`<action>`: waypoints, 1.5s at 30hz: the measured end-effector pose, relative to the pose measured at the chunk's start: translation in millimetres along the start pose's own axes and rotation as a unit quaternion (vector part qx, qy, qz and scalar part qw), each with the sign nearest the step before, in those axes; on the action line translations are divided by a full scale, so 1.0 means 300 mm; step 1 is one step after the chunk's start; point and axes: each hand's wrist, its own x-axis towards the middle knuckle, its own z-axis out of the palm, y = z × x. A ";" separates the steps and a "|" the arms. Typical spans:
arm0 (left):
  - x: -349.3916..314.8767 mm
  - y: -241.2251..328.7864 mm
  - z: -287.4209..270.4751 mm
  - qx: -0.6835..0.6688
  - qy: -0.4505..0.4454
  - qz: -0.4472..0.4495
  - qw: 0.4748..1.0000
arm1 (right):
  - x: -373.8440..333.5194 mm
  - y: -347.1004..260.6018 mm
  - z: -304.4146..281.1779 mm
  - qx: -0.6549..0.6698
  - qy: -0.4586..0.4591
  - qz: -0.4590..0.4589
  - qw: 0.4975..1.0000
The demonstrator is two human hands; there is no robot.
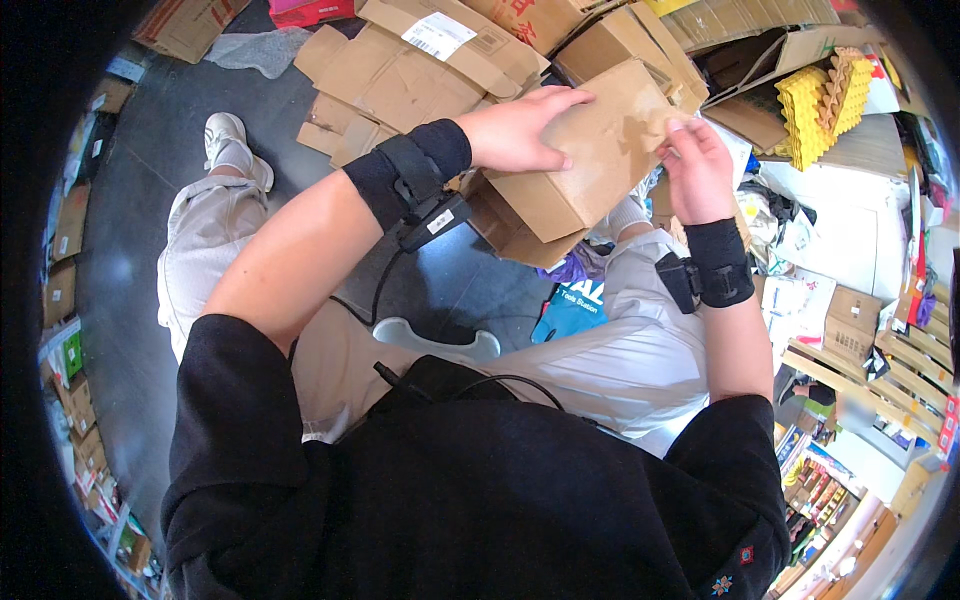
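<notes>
A brown cardboard box [600, 140] is tilted in front of me above my lap, its near end partly open with a flap hanging down. My left hand [520, 130] grips its left side, thumb and index finger apart on the cardboard. At the box's right edge, my right hand [697, 165] pinches a crumpled strip of tan packing tape [655, 128], which looks partly lifted off the surface. The tape's full length cannot be made out. Both wrists wear black straps with small dark devices.
Flattened cardboard [400, 85] lies on the dark floor at the far left. More boxes [640, 40] are piled beyond. Yellow egg-crate foam [815, 110] sits at the far right. A blue bag [572, 312] and a white stool edge [440, 340] show between my legs.
</notes>
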 end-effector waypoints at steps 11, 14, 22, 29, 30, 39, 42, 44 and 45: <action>-0.049 0.047 -0.027 -0.071 -0.010 -0.090 0.993 | 0.245 -0.019 -0.217 -0.224 0.097 -0.136 0.960; -0.067 0.013 0.001 -0.057 0.016 -0.045 0.997 | 0.411 0.093 -0.347 -0.285 0.114 -0.153 0.939; -0.105 0.061 -0.067 -0.082 0.003 -0.076 0.994 | 0.618 0.164 -0.421 -0.640 0.172 -0.156 0.732; -0.100 0.053 -0.077 -0.081 -0.011 -0.059 0.995 | 0.705 0.352 -0.516 -0.680 0.154 -0.204 0.687; -0.103 0.056 -0.076 -0.092 -0.010 -0.067 0.993 | 0.703 0.361 -0.501 -0.687 0.157 -0.189 0.684; -0.089 0.060 -0.079 -0.119 -0.020 -0.079 0.990 | 0.752 0.419 -0.446 -0.707 0.163 -0.114 0.678; -0.090 0.070 -0.082 -0.121 -0.023 -0.083 0.989 | 0.753 0.410 -0.410 -0.700 0.152 -0.102 0.691; -0.094 0.070 -0.082 -0.123 -0.023 -0.082 0.989 | 0.747 0.407 -0.394 -0.691 0.140 -0.110 0.700; -0.094 0.070 -0.081 -0.120 -0.021 -0.084 0.989 | 0.742 0.405 -0.394 -0.687 0.131 -0.119 0.705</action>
